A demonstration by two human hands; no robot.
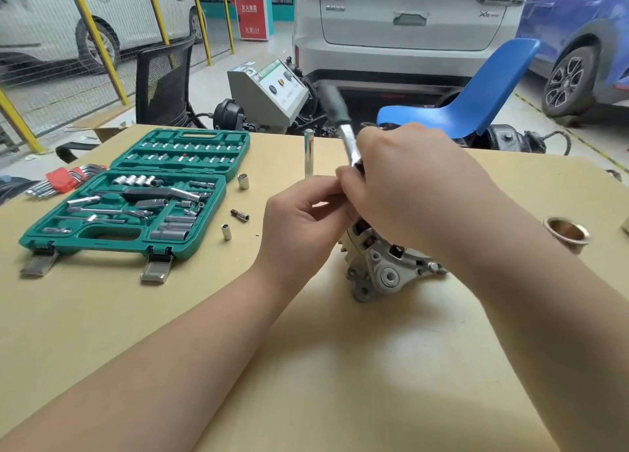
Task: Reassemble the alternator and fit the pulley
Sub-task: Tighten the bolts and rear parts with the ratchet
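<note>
Alternator [384,268] rests on worktop [306,366]. Right hand [405,186] fingers grip ratchet [340,121] above it. Left hand [303,220] fingers pinch ratchet head. Socket case [136,193] open at left.

Bright, even daylight. A pale shine sits on the near worktop [391,342]. The ratchet handle [335,106] is blurry. Edges bend outward.

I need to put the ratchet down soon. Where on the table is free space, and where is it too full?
Free: the wide front of the table between both forearms, below the alternator, and the strip in front of the green socket case. Crowded: right of the case, where loose sockets lie, and around the hands on the ratchet.
</note>
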